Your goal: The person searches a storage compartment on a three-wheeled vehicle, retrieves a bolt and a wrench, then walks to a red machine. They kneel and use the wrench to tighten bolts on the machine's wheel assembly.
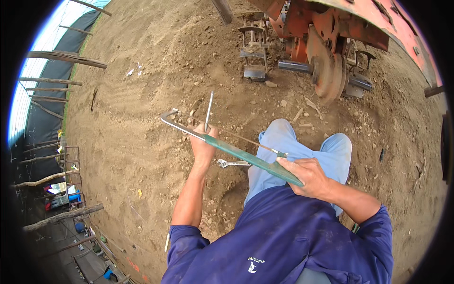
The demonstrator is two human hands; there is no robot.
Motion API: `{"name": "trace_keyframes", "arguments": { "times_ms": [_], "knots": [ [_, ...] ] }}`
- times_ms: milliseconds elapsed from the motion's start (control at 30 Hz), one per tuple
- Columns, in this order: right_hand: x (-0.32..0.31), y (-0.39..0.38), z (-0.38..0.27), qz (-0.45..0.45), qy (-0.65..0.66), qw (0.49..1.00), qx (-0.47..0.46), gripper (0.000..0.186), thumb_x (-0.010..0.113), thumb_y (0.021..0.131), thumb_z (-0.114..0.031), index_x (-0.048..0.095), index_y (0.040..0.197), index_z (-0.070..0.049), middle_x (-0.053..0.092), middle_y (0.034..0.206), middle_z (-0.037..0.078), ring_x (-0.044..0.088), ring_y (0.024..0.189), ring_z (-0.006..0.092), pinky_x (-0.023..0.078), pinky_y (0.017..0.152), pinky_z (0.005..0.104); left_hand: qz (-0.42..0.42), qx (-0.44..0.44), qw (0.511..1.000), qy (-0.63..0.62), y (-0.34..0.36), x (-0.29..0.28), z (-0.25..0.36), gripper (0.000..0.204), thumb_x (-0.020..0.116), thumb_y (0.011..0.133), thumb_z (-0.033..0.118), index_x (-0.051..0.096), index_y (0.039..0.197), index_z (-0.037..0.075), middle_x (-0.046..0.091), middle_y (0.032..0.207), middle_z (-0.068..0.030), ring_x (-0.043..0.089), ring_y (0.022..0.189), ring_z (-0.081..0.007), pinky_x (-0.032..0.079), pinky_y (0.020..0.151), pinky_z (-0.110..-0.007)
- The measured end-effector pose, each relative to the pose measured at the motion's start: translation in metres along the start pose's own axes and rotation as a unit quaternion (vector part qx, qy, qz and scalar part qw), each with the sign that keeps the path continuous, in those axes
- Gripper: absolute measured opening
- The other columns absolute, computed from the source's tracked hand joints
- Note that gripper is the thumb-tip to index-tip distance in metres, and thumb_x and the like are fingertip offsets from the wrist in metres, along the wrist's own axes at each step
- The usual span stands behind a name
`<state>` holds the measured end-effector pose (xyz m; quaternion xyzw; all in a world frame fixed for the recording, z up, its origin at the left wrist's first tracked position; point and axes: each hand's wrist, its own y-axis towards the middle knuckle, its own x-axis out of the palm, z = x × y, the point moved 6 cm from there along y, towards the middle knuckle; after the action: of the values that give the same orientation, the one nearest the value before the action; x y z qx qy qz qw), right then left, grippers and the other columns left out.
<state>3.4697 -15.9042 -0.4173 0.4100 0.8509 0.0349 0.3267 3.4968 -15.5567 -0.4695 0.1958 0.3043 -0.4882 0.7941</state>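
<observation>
My right hand (309, 177) is closed round the handle end of a hacksaw with a green and silver frame (241, 155). The saw slants across in front of me, its silver front bend out to the far left, and its thin blade (246, 139) runs along the far side. My left hand (203, 137) is wrapped round a thin grey metal rod (209, 108) that sticks up and away from the fist. The saw frame crosses over this hand; whether the blade touches the rod I cannot tell. An adjustable wrench (231, 163) lies beside my left knee.
An orange machine (302, 28) with a metal-lugged wheel (254, 52) stands on the dirt ahead, its rusty disc-shaped part (326, 71) close beyond my knees. Wooden poles (66, 58) and a ladder-like rack (74, 175) line the left side. Stones and clods are scattered about.
</observation>
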Motion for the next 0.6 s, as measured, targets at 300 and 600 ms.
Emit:
{"name": "trace_keyframes", "arguments": {
  "times_ms": [300, 600],
  "knots": [
    [-0.035, -0.038, 0.003, 0.006, -0.038, 0.996, 0.082, 0.064, 0.075, 0.073, 0.001, 0.065, 0.136, -0.004, 0.068, 0.073, 0.012, 0.068, 0.062, 0.0341, 0.055, 0.055, 0.0435, -0.045, 0.035, 0.998, 0.041, 0.001, 0.059, 0.001, 0.029, 0.069, 0.08, 0.013, 0.047, 0.072, -0.005, 0.048, 0.062, -0.0209, 0.045, 0.057, -0.0335, 0.042, 0.058, -0.046],
    [-0.067, -0.08, -0.01, 0.148, -0.008, 0.989, 0.017, 0.063, 0.074, 0.072, 0.002, 0.067, 0.134, -0.004, 0.067, 0.071, 0.011, 0.066, 0.059, 0.0319, 0.053, 0.054, 0.0419, -0.109, 0.066, 0.99, -0.066, -0.007, 0.05, 0.102, 0.016, 0.064, 0.087, 0.012, 0.063, 0.078, -0.001, 0.054, 0.058, -0.0022, 0.052, 0.055, -0.0109, 0.043, 0.051, -0.032]
  ]
}}
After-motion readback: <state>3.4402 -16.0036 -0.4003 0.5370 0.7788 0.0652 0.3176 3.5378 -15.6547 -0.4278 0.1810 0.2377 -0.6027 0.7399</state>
